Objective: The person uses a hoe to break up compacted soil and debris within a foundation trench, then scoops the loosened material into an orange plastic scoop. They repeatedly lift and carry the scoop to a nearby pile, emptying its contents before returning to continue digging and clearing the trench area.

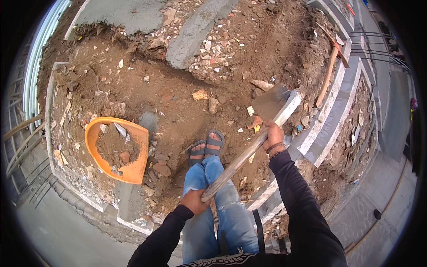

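Note:
I hold a hoe by its long pale wooden handle (240,162), which slants from my thighs up to the right. Around the handle's lower end, my left hand (195,201) is closed. Farther up the shaft grips my right hand (272,135), with dark bands on its wrist. The hoe's broad grey blade (270,101) rests at the soil, its lower edge hard to tell from the dirt. To the left lies an orange scoop-shaped pan (143,153), partly filled with brown soil and stone bits.
My sandalled feet stand together on uneven soil (171,104) with loose stones. A pickaxe (328,75) with a reddish head lies against the concrete edging (331,109) at the right. Broken concrete (191,38) juts in at the top. Pale pipes (38,62) run along the far left; rebar (373,46) sticks out upper right.

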A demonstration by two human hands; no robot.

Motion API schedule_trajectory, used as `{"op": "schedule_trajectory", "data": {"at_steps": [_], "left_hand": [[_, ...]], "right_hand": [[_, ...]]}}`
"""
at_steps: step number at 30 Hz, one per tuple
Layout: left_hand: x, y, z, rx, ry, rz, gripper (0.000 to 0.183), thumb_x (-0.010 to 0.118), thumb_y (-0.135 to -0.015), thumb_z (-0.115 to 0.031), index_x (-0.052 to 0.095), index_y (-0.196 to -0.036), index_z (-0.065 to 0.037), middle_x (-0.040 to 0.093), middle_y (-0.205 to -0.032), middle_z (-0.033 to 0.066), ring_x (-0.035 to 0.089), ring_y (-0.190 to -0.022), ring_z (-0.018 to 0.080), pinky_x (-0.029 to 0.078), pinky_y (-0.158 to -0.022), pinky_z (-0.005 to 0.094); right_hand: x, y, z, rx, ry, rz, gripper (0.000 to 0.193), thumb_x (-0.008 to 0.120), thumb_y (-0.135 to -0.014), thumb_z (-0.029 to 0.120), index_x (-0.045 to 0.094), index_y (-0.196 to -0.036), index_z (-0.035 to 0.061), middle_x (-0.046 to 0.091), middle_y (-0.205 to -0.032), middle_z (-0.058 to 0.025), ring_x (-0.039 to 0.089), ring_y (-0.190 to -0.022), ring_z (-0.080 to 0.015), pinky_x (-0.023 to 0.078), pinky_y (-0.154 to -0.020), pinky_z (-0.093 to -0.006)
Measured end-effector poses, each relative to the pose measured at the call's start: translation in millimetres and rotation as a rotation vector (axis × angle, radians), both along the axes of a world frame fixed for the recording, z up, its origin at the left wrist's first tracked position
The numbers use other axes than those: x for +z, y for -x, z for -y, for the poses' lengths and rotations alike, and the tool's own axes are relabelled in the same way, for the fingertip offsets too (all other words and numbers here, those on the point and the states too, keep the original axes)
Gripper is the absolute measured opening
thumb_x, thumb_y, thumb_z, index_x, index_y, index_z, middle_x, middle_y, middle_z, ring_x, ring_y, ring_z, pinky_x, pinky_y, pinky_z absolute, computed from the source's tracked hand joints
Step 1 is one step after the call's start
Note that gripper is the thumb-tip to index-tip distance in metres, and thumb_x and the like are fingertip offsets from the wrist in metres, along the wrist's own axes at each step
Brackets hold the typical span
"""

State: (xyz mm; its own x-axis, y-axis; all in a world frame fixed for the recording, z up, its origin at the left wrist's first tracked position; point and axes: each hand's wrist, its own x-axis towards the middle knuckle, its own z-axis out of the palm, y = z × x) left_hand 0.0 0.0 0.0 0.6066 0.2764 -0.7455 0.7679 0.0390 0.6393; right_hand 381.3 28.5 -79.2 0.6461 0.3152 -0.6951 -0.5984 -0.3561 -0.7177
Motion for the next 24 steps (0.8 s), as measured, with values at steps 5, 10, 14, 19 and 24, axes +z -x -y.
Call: {"op": "schedule_trajectory", "data": {"at_steps": [5,10,14,19,24], "left_hand": [[-100,-186,-61,0.096,-0.047,0.146,0.033,0.068,-0.083,-0.025,0.064,-0.102,0.001,0.067,-0.085,0.0206,0.064,-0.083,0.0379,0.049,-0.079,0.0403],[-168,-354,-147,0.145,-0.262,0.184,0.038,0.069,-0.079,-0.032,0.066,-0.098,0.001,0.067,-0.082,0.0235,0.067,-0.08,0.0365,0.051,-0.072,0.042],[-166,-405,-124,0.145,-0.161,0.068,0.043,0.069,-0.079,-0.03,0.063,-0.101,0.005,0.065,-0.098,0.0276,0.065,-0.094,0.0395,0.051,-0.083,0.0429],[-187,-338,-81,0.307,-0.025,0.087,0.028,0.069,-0.081,-0.022,0.065,-0.095,0.002,0.067,-0.082,0.0199,0.067,-0.075,0.0307,0.05,-0.07,0.039],[-152,-252,-42,0.164,-0.028,-0.027,0.033,0.068,-0.079,-0.025,0.063,-0.098,0.002,0.066,-0.085,0.0228,0.065,-0.083,0.0371,0.05,-0.075,0.043]], "right_hand": [[-37,-143,-88,-0.024,-0.144,0.153,0.022,0.063,-0.075,-0.002,0.05,-0.093,-0.0043,0.06,-0.073,-0.0125,0.062,-0.057,-0.0227,0.055,-0.052,-0.0348],[-95,-190,-153,0.183,-0.058,0.185,0.022,0.063,-0.081,0.003,0.049,-0.098,-0.0008,0.059,-0.07,-0.0115,0.061,-0.055,-0.023,0.054,-0.051,-0.0357],[-187,-235,-111,0.336,0.033,0.29,0.017,0.064,-0.082,0.012,0.057,-0.09,-0.0023,0.062,-0.076,-0.0161,0.062,-0.063,-0.0245,0.054,-0.058,-0.036],[-158,-147,-114,0.628,0.586,0.481,0.051,0.07,-0.075,0.023,0.05,-0.107,-0.011,0.062,-0.106,-0.0268,0.063,-0.101,-0.0364,0.05,-0.089,-0.0402],[-128,-54,-53,0.531,0.691,0.337,0.055,0.069,-0.077,0.022,0.044,-0.115,-0.0087,0.06,-0.108,-0.0317,0.059,-0.105,-0.0424,0.047,-0.092,-0.043]]}}
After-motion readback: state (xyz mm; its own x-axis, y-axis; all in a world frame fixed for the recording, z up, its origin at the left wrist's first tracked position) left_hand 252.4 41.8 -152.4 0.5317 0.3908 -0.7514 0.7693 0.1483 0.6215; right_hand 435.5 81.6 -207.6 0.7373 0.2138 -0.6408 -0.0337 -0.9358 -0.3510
